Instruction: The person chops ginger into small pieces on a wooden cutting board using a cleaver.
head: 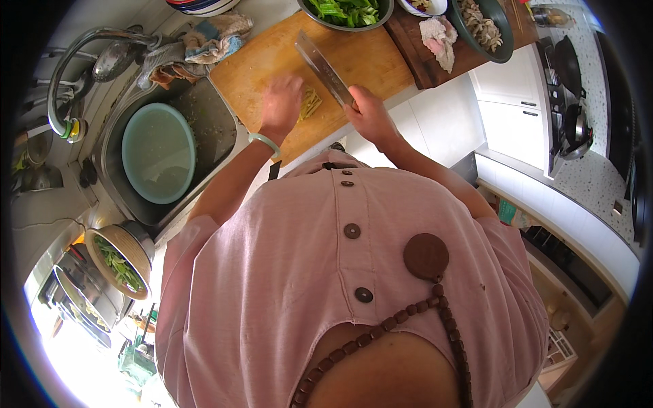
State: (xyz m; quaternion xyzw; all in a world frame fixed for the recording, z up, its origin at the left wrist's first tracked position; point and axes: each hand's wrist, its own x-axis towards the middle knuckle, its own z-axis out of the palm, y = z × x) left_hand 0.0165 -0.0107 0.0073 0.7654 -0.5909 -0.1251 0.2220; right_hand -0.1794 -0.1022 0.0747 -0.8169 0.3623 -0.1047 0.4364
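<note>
My right hand (368,113) is closed around the handle of a cleaver (322,67), whose blade points up and to the left over a wooden cutting board (367,56). Pale yellow-green cut strips (309,103) lie in a small heap on the board, between the blade and my left hand. Against the left side of that heap is my left hand (283,94), slightly blurred; whether its fingers hold any strips cannot be told. A pale green bangle (265,143) is around the left wrist.
A sink (214,133) at left holds a green basin (159,153) of water under a curved faucet (61,66). Cloths (217,38) lie at its edge. Beyond the board stand a metal bowl of green leaves (352,13) and a dark bowl of pale sliced food (482,28), near a crumpled cloth (438,41).
</note>
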